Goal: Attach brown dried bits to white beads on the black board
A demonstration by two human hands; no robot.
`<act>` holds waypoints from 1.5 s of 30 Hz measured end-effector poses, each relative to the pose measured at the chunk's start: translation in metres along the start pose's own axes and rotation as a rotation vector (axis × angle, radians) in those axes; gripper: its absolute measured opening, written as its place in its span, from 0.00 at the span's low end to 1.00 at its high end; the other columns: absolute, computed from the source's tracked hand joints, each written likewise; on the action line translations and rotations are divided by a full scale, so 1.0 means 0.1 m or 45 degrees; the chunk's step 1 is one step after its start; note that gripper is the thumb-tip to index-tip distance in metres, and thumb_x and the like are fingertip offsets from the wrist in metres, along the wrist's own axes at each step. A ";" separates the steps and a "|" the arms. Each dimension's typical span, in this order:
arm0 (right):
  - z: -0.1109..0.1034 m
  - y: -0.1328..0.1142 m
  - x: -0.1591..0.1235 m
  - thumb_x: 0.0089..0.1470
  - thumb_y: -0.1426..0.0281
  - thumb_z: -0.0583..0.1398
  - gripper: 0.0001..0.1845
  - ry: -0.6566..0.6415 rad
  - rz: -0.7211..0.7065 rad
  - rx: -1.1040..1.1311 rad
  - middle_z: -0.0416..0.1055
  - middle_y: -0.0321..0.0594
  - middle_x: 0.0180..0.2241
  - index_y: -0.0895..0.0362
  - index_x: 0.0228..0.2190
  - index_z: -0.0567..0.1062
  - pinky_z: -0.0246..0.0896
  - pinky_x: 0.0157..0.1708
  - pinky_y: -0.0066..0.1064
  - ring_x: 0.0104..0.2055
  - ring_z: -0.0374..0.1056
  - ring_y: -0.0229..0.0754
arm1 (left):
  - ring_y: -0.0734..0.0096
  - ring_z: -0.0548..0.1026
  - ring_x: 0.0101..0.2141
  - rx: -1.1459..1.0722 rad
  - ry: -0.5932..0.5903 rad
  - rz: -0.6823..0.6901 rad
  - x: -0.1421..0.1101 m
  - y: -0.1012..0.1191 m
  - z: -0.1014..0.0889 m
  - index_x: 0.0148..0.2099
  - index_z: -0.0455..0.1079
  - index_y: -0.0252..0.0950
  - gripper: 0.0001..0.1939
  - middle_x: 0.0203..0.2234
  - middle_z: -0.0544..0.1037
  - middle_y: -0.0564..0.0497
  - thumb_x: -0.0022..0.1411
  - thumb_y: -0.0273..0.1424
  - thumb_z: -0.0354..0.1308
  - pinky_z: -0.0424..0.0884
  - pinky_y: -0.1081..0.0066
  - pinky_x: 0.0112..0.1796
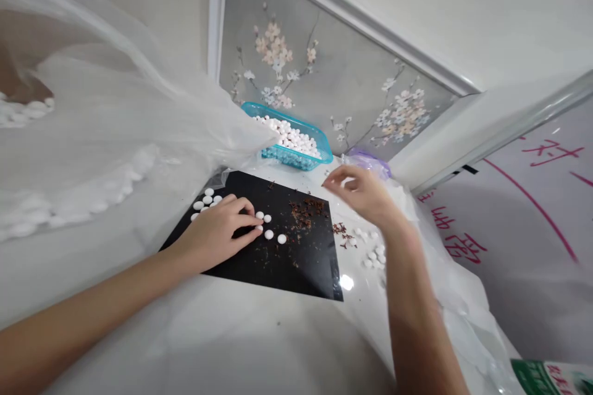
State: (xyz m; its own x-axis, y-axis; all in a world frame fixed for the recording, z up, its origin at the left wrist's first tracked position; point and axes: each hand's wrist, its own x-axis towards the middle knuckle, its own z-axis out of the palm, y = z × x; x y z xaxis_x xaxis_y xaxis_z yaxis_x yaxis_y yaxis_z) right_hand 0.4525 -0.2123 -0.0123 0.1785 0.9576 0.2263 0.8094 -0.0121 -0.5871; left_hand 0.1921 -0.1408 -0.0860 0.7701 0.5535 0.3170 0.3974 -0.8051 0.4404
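On a black mat (pixel 306 265), my left hand (pixel 225 228) has its thumb and fingertips closed around a small white ball (pixel 259 229). A few more white balls (pixel 281 239) lie just beyond those fingertips. Another group of white balls (pixel 207 199) sits partly behind the hand at the mat's left. My right hand (pixel 359 191) is raised over the mat's far right edge, its thumb and fingers pinched together. A tiny dark tip shows at its fingertips, too small to name. Reddish-brown bits (pixel 306 213) are scattered on the mat below and left of it.
A blue plastic basket (pixel 327 145) full of white balls stands at the back. A large clear bag (pixel 115 105) with white balls fills the left. More white balls (pixel 374 257) and brown bits (pixel 343 231) lie right of the mat. A whiteboard (pixel 523 228) stands at right.
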 end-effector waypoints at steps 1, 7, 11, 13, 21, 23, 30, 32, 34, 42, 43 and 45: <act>0.09 0.03 0.03 0.53 0.75 0.62 0.08 -0.083 0.007 -0.090 0.68 0.37 0.31 0.61 0.38 0.73 0.62 0.36 0.30 0.29 0.65 0.37 | 0.65 0.69 0.37 0.019 -0.002 0.011 0.00 0.00 -0.01 0.38 0.76 0.42 0.15 0.36 0.73 0.50 0.61 0.40 0.49 0.64 0.68 0.37; 0.48 0.15 0.12 0.52 0.79 0.60 0.09 -0.315 0.057 -0.410 0.71 0.37 0.31 0.60 0.37 0.75 0.57 0.34 0.24 0.31 0.65 0.37 | 0.58 0.69 0.40 0.384 0.075 -0.033 0.03 0.04 -0.14 0.46 0.72 0.36 0.19 0.40 0.71 0.44 0.63 0.39 0.44 0.65 0.63 0.38; 0.55 0.19 0.11 0.51 0.80 0.59 0.07 -0.249 0.161 -0.504 0.71 0.41 0.31 0.61 0.33 0.76 0.56 0.33 0.26 0.33 0.66 0.40 | 0.51 0.69 0.40 0.792 0.089 -0.282 0.05 0.02 -0.27 0.46 0.69 0.30 0.19 0.40 0.71 0.38 0.63 0.35 0.42 0.66 0.63 0.32; 0.57 0.22 0.11 0.51 0.81 0.57 0.08 -0.217 0.188 -0.516 0.71 0.42 0.30 0.62 0.32 0.75 0.56 0.33 0.26 0.33 0.66 0.41 | 0.52 0.70 0.39 0.858 0.055 -0.385 0.06 -0.02 -0.29 0.44 0.69 0.29 0.19 0.39 0.71 0.37 0.63 0.35 0.42 0.65 0.65 0.28; 0.59 0.32 0.12 0.51 0.77 0.59 0.08 -0.103 0.261 -0.538 0.70 0.43 0.32 0.62 0.36 0.74 0.56 0.33 0.26 0.35 0.66 0.43 | 0.55 0.72 0.37 0.716 0.008 -0.489 0.06 -0.12 -0.24 0.39 0.69 0.32 0.17 0.36 0.72 0.41 0.61 0.35 0.42 0.66 0.67 0.26; 0.58 0.34 0.11 0.51 0.77 0.59 0.07 -0.084 0.290 -0.542 0.70 0.44 0.32 0.62 0.34 0.75 0.56 0.33 0.27 0.35 0.66 0.44 | 0.55 0.72 0.38 0.646 0.023 -0.475 0.06 -0.14 -0.22 0.41 0.69 0.32 0.16 0.36 0.72 0.41 0.60 0.33 0.42 0.67 0.65 0.28; 0.55 0.29 0.09 0.49 0.80 0.58 0.06 -0.033 0.299 -0.490 0.71 0.42 0.28 0.61 0.27 0.74 0.57 0.33 0.28 0.34 0.67 0.44 | 0.61 0.72 0.41 0.357 0.094 -0.311 0.04 -0.19 -0.15 0.42 0.68 0.36 0.14 0.39 0.74 0.46 0.61 0.30 0.42 0.67 0.67 0.36; 0.53 0.24 0.10 0.50 0.79 0.57 0.05 -0.006 0.276 -0.470 0.71 0.41 0.29 0.60 0.27 0.73 0.58 0.33 0.27 0.33 0.67 0.43 | 0.63 0.73 0.38 0.309 0.122 -0.306 0.04 -0.18 -0.14 0.41 0.68 0.38 0.14 0.40 0.74 0.48 0.61 0.31 0.42 0.67 0.68 0.35; 0.53 0.19 0.10 0.50 0.78 0.57 0.04 0.040 0.267 -0.328 0.71 0.40 0.29 0.60 0.26 0.72 0.59 0.29 0.26 0.28 0.67 0.39 | 0.65 0.74 0.35 0.245 0.161 -0.305 0.05 -0.16 -0.13 0.41 0.68 0.38 0.13 0.39 0.74 0.49 0.62 0.32 0.43 0.67 0.69 0.34; 0.63 -0.20 -0.13 0.43 0.67 0.64 0.10 0.068 0.259 0.633 0.68 0.35 0.21 0.60 0.25 0.70 0.54 0.13 0.22 0.14 0.59 0.32 | 0.70 0.73 0.35 -0.427 0.252 -0.205 0.05 -0.04 -0.10 0.41 0.68 0.36 0.10 0.39 0.72 0.49 0.59 0.34 0.50 0.72 0.69 0.38; 0.66 -0.25 -0.21 0.42 0.66 0.65 0.11 0.052 0.263 0.667 0.67 0.34 0.19 0.60 0.25 0.71 0.54 0.13 0.21 0.14 0.58 0.32 | 0.70 0.73 0.36 -0.500 0.263 -0.208 0.05 0.00 -0.09 0.40 0.68 0.36 0.10 0.38 0.72 0.49 0.58 0.34 0.51 0.72 0.70 0.39; 0.72 -0.31 -0.42 0.42 0.64 0.66 0.12 0.055 0.289 0.703 0.65 0.33 0.17 0.60 0.27 0.73 0.53 0.13 0.21 0.13 0.57 0.32 | 0.70 0.73 0.37 -0.654 0.272 -0.234 0.03 0.10 -0.08 0.38 0.69 0.35 0.09 0.37 0.72 0.49 0.57 0.34 0.54 0.73 0.70 0.38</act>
State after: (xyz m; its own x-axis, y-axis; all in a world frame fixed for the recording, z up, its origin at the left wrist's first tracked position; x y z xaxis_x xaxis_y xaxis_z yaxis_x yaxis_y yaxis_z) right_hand 0.3795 -0.2311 -0.0591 0.3450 0.9358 0.0728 0.3400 -0.0523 -0.9390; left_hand 0.1942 -0.1451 -0.0741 0.5726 0.7480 0.3356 0.1808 -0.5145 0.8382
